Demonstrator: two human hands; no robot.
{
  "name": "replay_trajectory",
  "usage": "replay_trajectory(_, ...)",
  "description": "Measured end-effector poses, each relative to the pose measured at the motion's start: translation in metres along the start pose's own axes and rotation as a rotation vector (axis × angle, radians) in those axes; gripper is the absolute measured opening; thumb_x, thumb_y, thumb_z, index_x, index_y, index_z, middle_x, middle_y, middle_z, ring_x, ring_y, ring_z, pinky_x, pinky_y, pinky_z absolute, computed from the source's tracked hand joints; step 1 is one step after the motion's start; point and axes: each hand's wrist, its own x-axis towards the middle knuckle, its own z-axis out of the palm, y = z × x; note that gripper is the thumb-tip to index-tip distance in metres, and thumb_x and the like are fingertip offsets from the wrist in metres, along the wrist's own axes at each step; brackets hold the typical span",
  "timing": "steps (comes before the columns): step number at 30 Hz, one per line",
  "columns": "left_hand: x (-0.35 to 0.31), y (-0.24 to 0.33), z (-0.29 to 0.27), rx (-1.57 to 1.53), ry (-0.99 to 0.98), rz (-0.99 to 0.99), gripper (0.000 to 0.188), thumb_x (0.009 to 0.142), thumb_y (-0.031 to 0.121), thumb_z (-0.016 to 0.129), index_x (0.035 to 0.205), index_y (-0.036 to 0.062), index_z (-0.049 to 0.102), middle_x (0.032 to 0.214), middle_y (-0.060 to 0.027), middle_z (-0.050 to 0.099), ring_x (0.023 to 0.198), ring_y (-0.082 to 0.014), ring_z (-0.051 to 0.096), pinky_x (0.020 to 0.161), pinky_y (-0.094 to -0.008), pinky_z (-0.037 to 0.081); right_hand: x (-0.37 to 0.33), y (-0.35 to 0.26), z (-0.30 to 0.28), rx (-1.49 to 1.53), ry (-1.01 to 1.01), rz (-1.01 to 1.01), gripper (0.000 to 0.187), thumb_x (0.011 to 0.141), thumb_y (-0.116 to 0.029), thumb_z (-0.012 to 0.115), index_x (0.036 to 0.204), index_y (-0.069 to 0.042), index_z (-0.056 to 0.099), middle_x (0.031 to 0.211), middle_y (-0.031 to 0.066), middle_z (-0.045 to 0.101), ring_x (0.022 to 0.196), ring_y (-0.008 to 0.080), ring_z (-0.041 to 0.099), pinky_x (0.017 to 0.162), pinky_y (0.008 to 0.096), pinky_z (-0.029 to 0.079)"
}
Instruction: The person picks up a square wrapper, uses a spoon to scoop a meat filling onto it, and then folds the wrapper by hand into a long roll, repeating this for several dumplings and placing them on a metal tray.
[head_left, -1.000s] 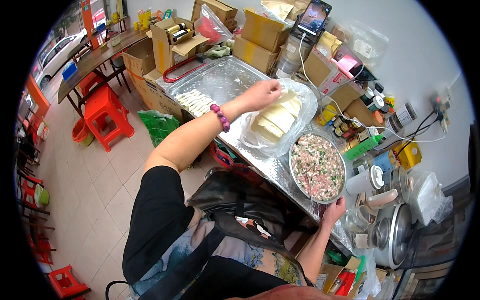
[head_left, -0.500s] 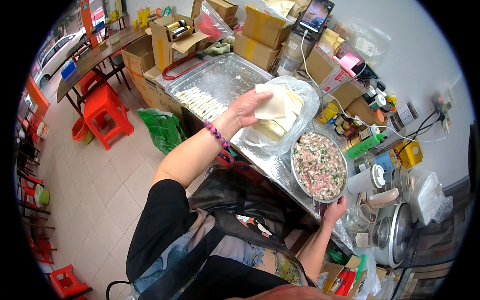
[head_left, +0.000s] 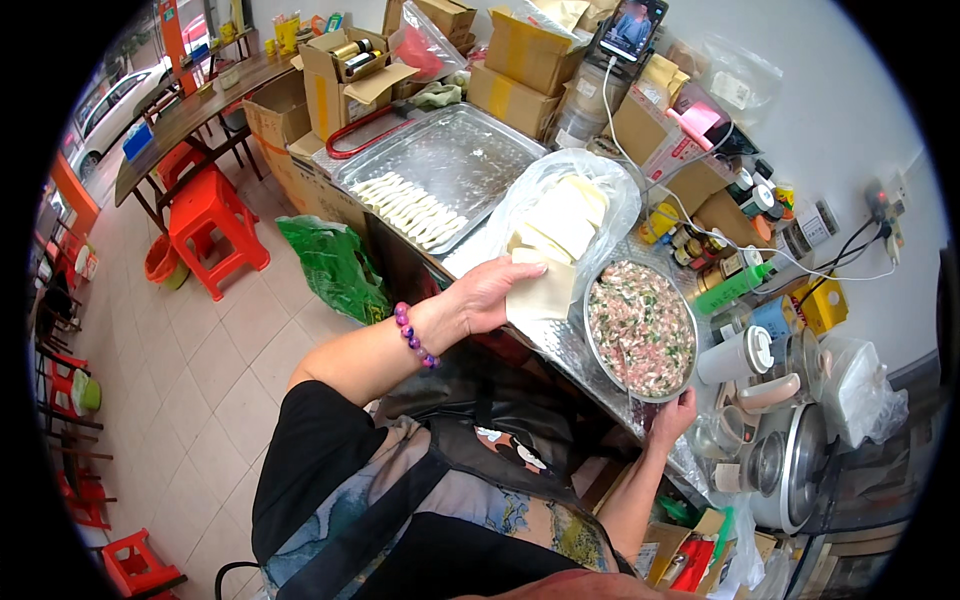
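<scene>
My left hand [head_left: 488,297] pinches a thin, pale square dough wrapper [head_left: 540,288] between thumb and fingers. Just beyond it, a stack of the same wrappers [head_left: 562,222] lies in an open clear plastic bag [head_left: 618,190]. My right hand [head_left: 672,420] is closed at the near rim of a round metal bowl [head_left: 590,345], its fingers partly hidden. Minced meat filling with chopped greens [head_left: 642,325] fills the bowl. Rows of folded wontons [head_left: 410,208] lie on the near left part of a metal tray [head_left: 490,150].
Cardboard boxes [head_left: 520,60] stand behind the tray. A phone [head_left: 630,28] on a white cable is propped at the back. Jars and bottles [head_left: 735,285] crowd the right, beside a white cup [head_left: 728,358]. A red stool [head_left: 210,215] and green bag [head_left: 335,270] are on the floor.
My left hand has moved from above the wrapper stack toward me, bringing a single wrapper to the table's near edge. My right hand has stayed at the bowl.
</scene>
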Motion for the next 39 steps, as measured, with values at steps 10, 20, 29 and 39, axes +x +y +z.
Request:
replay_trajectory(10,-0.015,-0.062,-0.028,-0.301,0.173,-0.134,0.046,0.097,0.027,0.028,0.129,-0.0054,0.033,0.130,-0.0194,0.043,0.120,-0.0319,0.043,0.103,-0.0440,0.033,-0.014,0.000,-0.009,0.035,0.176,-0.023,0.013,0.088,-0.010,0.053,0.090,0.002,0.057,0.081,0.0031,0.058,0.073,0.0086,0.051,0.068,0.0224,0.043)
replay_trajectory(20,-0.010,-0.093,-0.031,-0.324,0.194,-0.182,0.045,0.096,0.027,0.031,0.130,-0.0036,0.033,0.130,-0.0173,0.043,0.119,-0.0316,0.044,0.102,-0.0444,0.034,-0.078,-0.055,0.000,-0.378,-0.030,-0.580,0.021,0.075,0.005,0.059,0.096,0.001,0.055,0.082,0.0110,0.057,0.075,0.0227,0.055,0.071,0.0308,0.045)
replay_trajectory(29,-0.009,-0.104,-0.003,-0.358,0.222,-0.130,0.042,0.097,0.026,0.033,0.127,-0.0026,0.038,0.126,-0.0150,0.047,0.115,-0.0294,0.048,0.099,-0.0433,0.038,-0.065,-0.114,0.032,-0.387,-0.242,-0.823,0.030,0.065,0.004,0.068,0.093,-0.001,0.058,0.077,0.0123,0.057,0.070,0.0293,0.054,0.062,0.0355,0.044)
replay_trajectory(39,-0.011,-0.111,0.003,-0.368,0.195,-0.138,0.044,0.097,0.028,0.031,0.130,-0.0018,0.035,0.131,-0.0152,0.043,0.120,-0.0300,0.043,0.102,-0.0443,0.033,-0.034,-0.127,0.021,-0.497,-0.377,-0.755,0.013,0.076,-0.003,0.061,0.089,-0.002,0.062,0.090,0.0119,0.062,0.085,0.0310,0.056,0.079,0.0381,0.045)
